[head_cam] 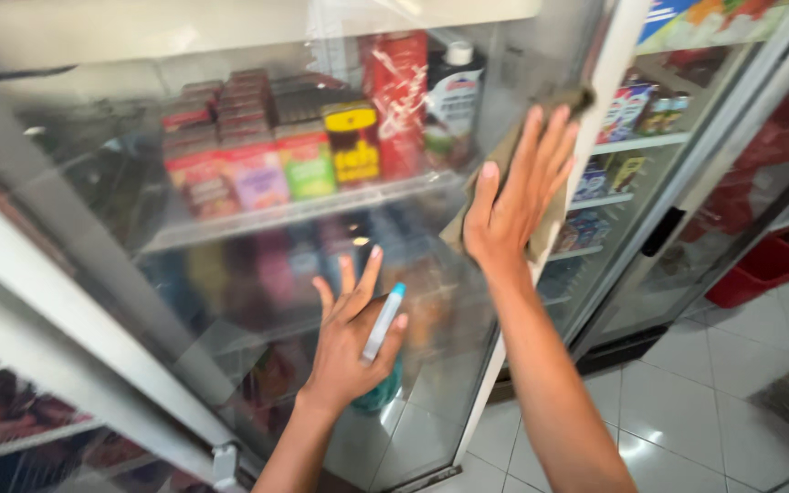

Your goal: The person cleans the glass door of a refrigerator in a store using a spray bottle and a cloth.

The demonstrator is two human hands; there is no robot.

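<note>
Cloth, brownish, sits upper right of centre in the frame, pressed flat against the glass door of a fridge by my right hand. That hand's grip is wide open, palm flat, fingers spread and pointing up, thumb out to the left; cloth edges show above the fingertips and below the palm, near the white door frame. My left hand is lower, centre frame, fingers partly spread against the glass, with a spray bottle trapped between the thumb and palm: loose grip, not a full fist. Bottle has a white neck with a blue tip pointing up and a teal body showing below the hand.

Behind the glass, upper centre, a shelf carries small cartons in red, purple and green, a yellow pack, a red carton and a dark bottle with a white cap. Lower shelves are blurred by reflections. Right of frame: a second glass-door fridge with small packs on its shelves, a red tub seen through it, white floor tiles at lower right.
</note>
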